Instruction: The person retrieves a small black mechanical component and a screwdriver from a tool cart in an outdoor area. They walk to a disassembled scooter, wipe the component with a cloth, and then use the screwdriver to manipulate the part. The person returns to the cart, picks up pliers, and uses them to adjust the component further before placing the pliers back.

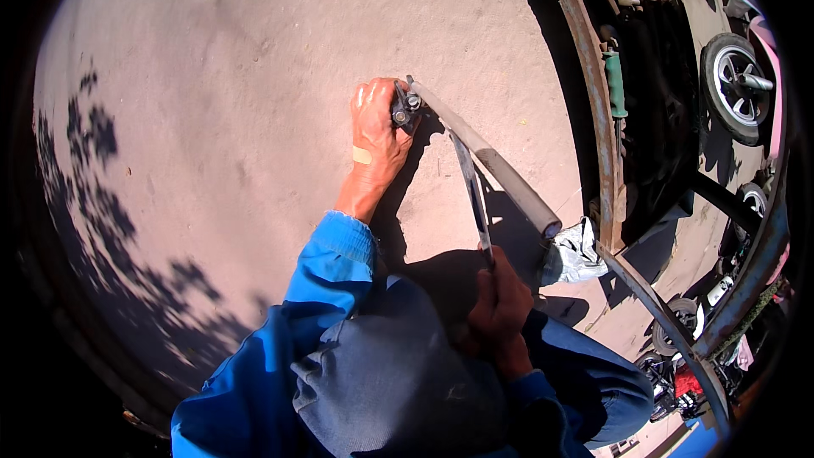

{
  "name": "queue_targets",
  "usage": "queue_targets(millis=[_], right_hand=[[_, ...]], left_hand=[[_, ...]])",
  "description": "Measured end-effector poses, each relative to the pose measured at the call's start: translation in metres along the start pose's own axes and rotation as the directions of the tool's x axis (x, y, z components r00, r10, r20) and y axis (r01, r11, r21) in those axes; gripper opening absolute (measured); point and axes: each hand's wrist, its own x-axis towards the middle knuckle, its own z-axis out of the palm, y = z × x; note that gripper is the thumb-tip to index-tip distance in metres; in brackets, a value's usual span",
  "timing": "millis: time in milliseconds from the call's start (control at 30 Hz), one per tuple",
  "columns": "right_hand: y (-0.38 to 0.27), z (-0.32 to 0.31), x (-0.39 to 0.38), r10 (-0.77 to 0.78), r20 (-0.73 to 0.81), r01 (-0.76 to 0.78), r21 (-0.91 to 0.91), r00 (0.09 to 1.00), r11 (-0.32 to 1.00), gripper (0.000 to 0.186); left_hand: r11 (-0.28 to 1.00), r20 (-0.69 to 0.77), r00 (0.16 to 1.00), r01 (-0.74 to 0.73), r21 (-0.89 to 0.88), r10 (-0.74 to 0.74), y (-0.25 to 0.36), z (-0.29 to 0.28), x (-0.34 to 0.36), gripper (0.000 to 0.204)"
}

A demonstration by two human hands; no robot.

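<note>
My left hand (377, 123), with a tan plaster at the wrist, is closed around a small dark metal part (404, 108) with round bolt heads. Right beside that part begins a long grey pipe (496, 165), slanting down to the right; whether the two are joined cannot be made out. In my right hand (502, 298), lower and in shadow, is the near end of a long flat metal strip (471, 191). The strip's far end reaches up to the underside of the pipe, near my left hand. Whether they touch is unclear.
Pale concrete ground (229, 76) spreads around my hands. A crumpled silver bag (577, 254) lies by the pipe's lower end. To the right stands a rusty metal frame (604, 144) with a green-handled tool (615, 85). Beyond are a spoked wheel (736, 89) and motorbikes (678, 369).
</note>
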Motion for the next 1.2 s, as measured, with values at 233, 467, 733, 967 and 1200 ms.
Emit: queue_targets(millis=[233,467,733,967,1200], right_hand=[[0.012,0.002,-0.008,0.074,0.019,-0.073,-0.051,0.997,0.996,0.035],[0.011,0.005,-0.003,0.001,0.009,0.000,-0.079,1.000,0.997,0.035],[0.019,0.007,-0.012,0.057,-0.006,-0.057,-0.075,0.998,0.996,0.034],[0.016,0.010,-0.007,0.032,-0.022,-0.033,-0.047,0.999,0.998,0.035],[0.022,0.015,-0.008,0.040,0.027,-0.036,-0.124,0.999,0.992,0.033]], left_hand=[[0.999,0.024,1.000,-0.011,-0.034,0.012,-0.002,0.004,0.002,0.027],[1.000,0.013,1.000,0.014,-0.026,-0.014,0.001,0.003,0.004,0.026],[1.000,0.012,1.000,-0.002,-0.030,0.003,-0.001,0.005,0.004,0.029],[1.000,0.003,1.000,0.008,-0.029,-0.008,-0.001,0.004,0.001,0.028],[0.999,0.024,1.000,0.020,-0.031,-0.019,0.002,0.003,0.003,0.025]])
